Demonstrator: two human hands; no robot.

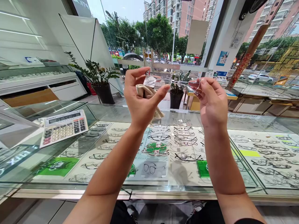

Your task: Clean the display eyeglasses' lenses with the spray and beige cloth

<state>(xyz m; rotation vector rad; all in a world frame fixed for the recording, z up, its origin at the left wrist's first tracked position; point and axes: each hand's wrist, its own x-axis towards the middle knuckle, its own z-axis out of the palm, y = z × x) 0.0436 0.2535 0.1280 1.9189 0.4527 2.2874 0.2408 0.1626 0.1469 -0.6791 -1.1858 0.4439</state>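
Note:
A pair of clear-framed eyeglasses (179, 82) is held up above the counter, between my two hands. My right hand (213, 101) pinches one side of the glasses between thumb and fingers. My left hand (141, 99) has its fingers curled around a beige cloth (159, 114), which hangs partly below the palm. The left fingertips meet the other end of the glasses, and the left thumb points toward the middle of the frame. Part of the cloth is hidden behind my left hand.
Below my hands a glass display counter (149, 195) holds rows of eyeglasses. A calculator (64, 127) lies on the glass at the left. Beyond the counter stand potted plants (104, 93), with a large window behind. More display cases (245, 99) are at the right.

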